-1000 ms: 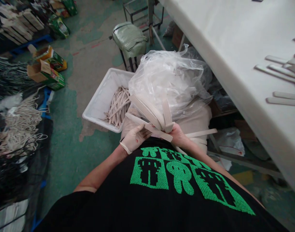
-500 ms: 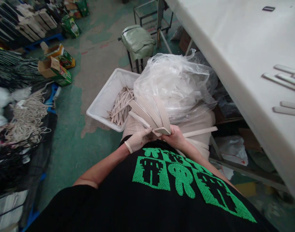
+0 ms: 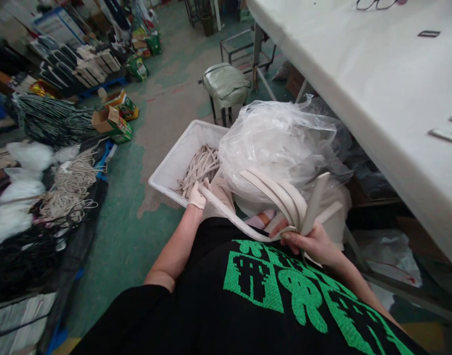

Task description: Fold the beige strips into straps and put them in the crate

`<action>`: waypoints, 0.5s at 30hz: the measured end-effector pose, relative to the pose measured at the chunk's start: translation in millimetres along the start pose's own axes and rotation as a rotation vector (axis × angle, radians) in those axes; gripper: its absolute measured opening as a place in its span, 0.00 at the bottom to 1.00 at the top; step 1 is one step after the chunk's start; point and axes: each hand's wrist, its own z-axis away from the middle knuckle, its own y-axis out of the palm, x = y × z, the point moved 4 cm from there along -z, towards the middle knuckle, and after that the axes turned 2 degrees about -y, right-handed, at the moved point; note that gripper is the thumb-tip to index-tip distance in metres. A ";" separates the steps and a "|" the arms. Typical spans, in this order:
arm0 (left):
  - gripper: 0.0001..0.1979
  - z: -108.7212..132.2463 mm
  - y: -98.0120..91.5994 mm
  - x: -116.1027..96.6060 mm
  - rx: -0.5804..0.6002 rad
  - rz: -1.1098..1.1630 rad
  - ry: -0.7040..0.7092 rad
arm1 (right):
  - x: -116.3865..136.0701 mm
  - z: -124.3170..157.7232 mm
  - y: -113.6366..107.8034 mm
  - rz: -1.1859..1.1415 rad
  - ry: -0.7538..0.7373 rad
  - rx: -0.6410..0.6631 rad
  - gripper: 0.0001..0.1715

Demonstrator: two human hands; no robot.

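My left hand (image 3: 198, 195), in a pale glove, is at the near rim of a white plastic bin (image 3: 166, 172). Its fingers are closed on one end of a long beige strap (image 3: 229, 213), which sags across my lap to my right hand (image 3: 314, 244). That bare hand grips several flat beige straps (image 3: 273, 190) close to my waist; they fan upward, and another light strap (image 3: 316, 202) stands up beside them. A heap of similar straps (image 3: 201, 167) lies inside the bin, just beyond my left fingers.
Right of the bin bulges a clear plastic bag (image 3: 281, 138). A white table (image 3: 359, 64) runs along the right, with small metal-looking pieces and glasses (image 3: 375, 4) on it. Behind the bin stands a covered stool (image 3: 226, 84). Bundled cords (image 3: 70, 180) lie on the left.
My left hand has moved away from my right hand, leftward to the bin, drawing one strap out between them. My right hand keeps the bundle, now further right. The view has shifted.
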 end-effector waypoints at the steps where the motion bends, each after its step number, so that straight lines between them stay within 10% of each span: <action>1: 0.16 0.2 2.9 -6.6 0.009 -0.003 0.037 | -2.8 -1.1 0.1 -0.025 -0.002 -0.002 0.27; 7: 0.16 41.3 22.3 6.2 0.437 -0.499 0.187 | 1.3 -28.0 -5.9 -0.302 -0.102 -0.247 0.34; 15: 0.25 91.7 18.9 71.0 0.840 -1.127 -0.075 | 15.5 -52.4 -39.3 -0.510 -0.189 -0.375 0.39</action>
